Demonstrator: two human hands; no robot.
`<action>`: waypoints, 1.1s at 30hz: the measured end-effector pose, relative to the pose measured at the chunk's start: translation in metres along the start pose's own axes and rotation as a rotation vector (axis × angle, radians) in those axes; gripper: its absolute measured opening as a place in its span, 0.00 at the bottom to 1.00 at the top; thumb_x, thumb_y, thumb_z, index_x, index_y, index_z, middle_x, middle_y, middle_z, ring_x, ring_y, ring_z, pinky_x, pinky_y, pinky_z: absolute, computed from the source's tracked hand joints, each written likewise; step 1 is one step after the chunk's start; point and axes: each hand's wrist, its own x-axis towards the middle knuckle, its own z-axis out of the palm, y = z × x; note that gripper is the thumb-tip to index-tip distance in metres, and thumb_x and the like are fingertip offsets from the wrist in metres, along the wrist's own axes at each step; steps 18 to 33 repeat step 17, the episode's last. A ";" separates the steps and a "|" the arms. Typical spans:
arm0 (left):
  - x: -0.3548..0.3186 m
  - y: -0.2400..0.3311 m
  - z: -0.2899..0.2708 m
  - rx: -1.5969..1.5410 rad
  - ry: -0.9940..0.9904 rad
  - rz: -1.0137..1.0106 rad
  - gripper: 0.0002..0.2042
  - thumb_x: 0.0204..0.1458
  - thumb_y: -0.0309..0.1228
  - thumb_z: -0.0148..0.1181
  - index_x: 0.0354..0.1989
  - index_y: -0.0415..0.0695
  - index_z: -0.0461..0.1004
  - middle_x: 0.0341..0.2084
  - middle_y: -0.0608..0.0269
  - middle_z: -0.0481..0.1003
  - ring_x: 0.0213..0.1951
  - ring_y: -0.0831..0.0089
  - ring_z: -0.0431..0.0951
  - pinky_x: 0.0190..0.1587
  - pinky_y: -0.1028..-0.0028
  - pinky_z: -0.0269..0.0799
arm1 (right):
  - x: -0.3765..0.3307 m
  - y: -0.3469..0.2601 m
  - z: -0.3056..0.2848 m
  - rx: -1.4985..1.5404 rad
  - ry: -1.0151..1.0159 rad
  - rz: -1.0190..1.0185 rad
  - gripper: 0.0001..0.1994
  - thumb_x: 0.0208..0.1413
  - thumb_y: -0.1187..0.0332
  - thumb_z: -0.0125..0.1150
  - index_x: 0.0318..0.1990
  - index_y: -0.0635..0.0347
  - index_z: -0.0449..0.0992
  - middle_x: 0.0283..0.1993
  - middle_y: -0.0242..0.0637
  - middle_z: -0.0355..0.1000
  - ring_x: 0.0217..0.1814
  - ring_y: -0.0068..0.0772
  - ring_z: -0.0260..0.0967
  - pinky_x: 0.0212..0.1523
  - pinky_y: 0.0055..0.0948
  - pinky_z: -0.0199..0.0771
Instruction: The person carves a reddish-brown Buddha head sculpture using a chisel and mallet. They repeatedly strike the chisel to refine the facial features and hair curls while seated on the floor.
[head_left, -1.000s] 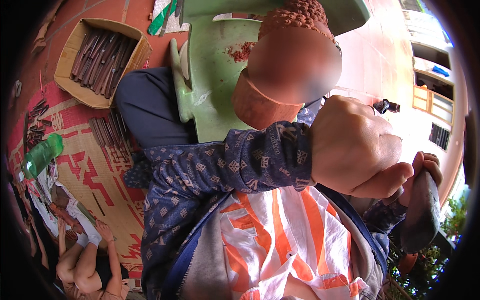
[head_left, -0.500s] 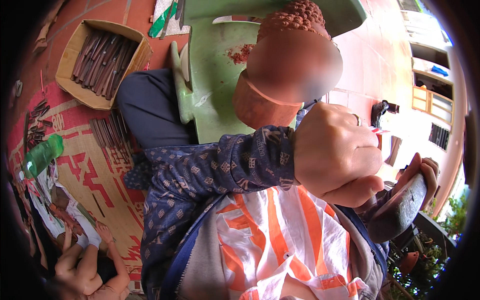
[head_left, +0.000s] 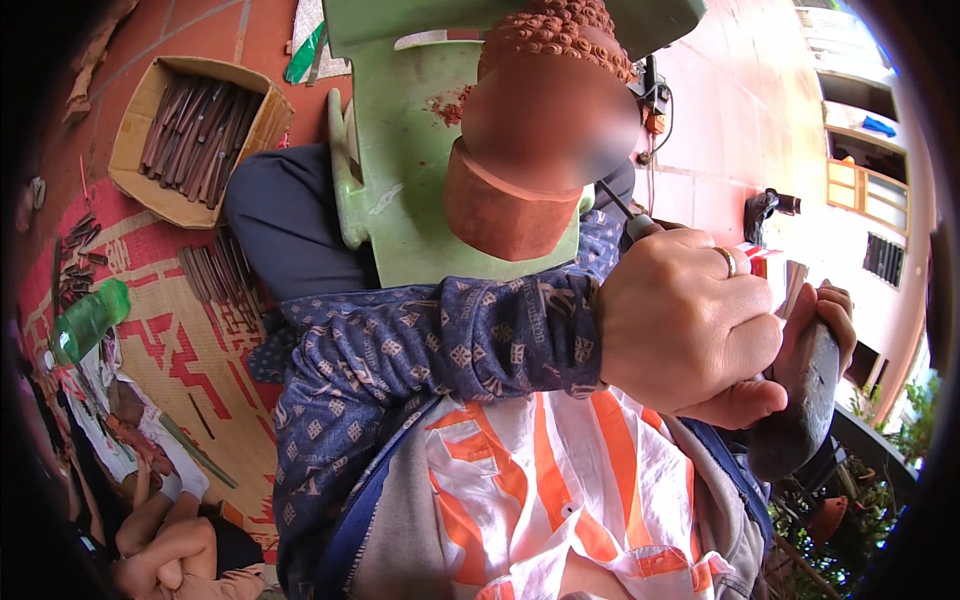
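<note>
A reddish-brown carved wooden head (head_left: 540, 120) with curled hair and a faceted base tilts on a green plastic chair (head_left: 400, 230). My left arm crosses in front of me, and my left hand (head_left: 690, 325), with a ring on it, is closed around a chisel (head_left: 640, 226). Its thin metal shaft points at the right side of the head; its tip lies in a blurred patch. Right of it, my right hand (head_left: 835, 318) grips a dark, rounded mallet (head_left: 800, 410), which is at the back of my left hand's fist. Whether mallet and chisel touch is hidden.
A cardboard box (head_left: 130, 145) of chisels stands at the left; more chisels (head_left: 225, 275) lie on a patterned mat (head_left: 165, 345). A green bottle (head_left: 90, 320) is beside them. Another person (head_left: 190, 545) sits at lower left. A black cable (head_left: 668, 130) runs behind the head.
The mallet has come in closer to my left hand and turned more upright. More of the chisel shows. The carved head sits further left in view. The other person's arms have drawn back from their feet.
</note>
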 end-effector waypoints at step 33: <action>0.002 -0.020 0.008 0.108 -0.010 0.019 0.21 0.55 0.49 0.48 0.17 0.46 0.66 0.16 0.65 0.66 0.15 0.69 0.66 0.17 0.71 0.59 | 0.007 0.016 -0.004 -0.017 -0.093 0.049 0.09 0.56 0.78 0.55 0.38 0.54 0.63 0.29 0.37 0.66 0.30 0.26 0.60 0.33 0.27 0.63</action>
